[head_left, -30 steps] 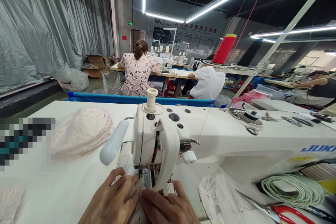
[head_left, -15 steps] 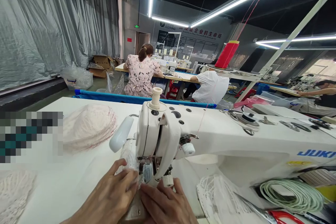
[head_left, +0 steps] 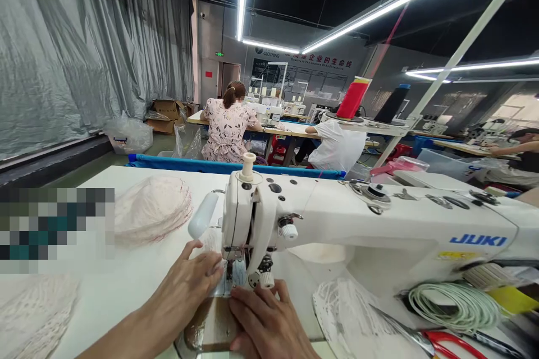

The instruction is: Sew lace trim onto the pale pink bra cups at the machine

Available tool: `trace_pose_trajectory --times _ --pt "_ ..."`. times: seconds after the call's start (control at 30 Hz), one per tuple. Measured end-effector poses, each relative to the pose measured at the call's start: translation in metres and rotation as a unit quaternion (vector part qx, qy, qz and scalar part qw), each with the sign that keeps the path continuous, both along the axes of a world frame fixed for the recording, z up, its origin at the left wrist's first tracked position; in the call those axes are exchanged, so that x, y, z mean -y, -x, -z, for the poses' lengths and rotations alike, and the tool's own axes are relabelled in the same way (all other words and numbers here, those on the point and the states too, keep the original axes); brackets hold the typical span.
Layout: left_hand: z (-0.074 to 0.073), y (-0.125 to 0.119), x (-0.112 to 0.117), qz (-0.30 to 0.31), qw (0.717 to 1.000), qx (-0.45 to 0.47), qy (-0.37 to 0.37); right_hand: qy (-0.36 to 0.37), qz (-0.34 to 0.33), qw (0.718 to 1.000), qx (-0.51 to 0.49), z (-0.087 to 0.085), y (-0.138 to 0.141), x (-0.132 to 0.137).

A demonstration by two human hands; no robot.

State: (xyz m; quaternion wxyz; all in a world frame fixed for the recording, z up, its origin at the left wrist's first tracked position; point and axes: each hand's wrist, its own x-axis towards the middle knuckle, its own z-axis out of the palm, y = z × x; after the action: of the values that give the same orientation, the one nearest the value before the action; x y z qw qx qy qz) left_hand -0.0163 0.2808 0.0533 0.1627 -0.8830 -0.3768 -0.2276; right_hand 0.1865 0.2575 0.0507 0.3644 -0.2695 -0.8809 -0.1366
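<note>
Around the dark metal presser foot [head_left: 229, 271] of the white sewing machine [head_left: 337, 213], the left hand [head_left: 193, 277] is resting at nine o'clock, against white lacy fabric [head_left: 209, 240] lying at eleven; the right hand [head_left: 268, 317] is resting at five. Whether either is clamping fabric, I cannot tell.

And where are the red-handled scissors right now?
At the head view's lower right, the scissors lie in front of the green cord coil, beside the white lacy fabric.
</note>
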Motion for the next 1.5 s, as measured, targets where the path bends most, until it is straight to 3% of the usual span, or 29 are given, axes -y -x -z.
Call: trace_pose_trajectory --times 0.23,0.43,0.57,0.8,1.13,1.33,1.5 --pt "0.008 -0.009 0.045 -0.023 0.999 -0.018 -0.017 0.016 -0.063 0.998 -0.022 -0.014 -0.004 0.014" --pt "-0.008 -0.018 0.068 -0.006 1.000 -0.016 -0.022 0.092 -0.053 0.994 -0.006 -0.024 -0.009 0.024" --pt "-0.012 -0.017 0.069 0.003 0.999 0.031 0.013 0.071 -0.057 0.996 0.013 -0.018 -0.003 0.022" --pt "0.000 -0.006 0.063 0.014 0.998 0.012 0.066 0.114 -0.016 0.993 0.038 -0.022 -0.009 0.022" --pt "0.003 -0.005 0.060 0.003 1.000 -0.005 0.027 0.137 -0.061 0.987 0.054 -0.018 -0.013 0.019" --pt "-0.001 -0.008 0.055 0.026 0.999 0.023 0.028 0.150 -0.036 0.985 0.084 -0.022 -0.018 0.018" --pt "0.004 -0.006 0.054 0.042 0.999 0.027 0.013 0.134 -0.046 0.989 0.051 -0.020 -0.017 0.015"
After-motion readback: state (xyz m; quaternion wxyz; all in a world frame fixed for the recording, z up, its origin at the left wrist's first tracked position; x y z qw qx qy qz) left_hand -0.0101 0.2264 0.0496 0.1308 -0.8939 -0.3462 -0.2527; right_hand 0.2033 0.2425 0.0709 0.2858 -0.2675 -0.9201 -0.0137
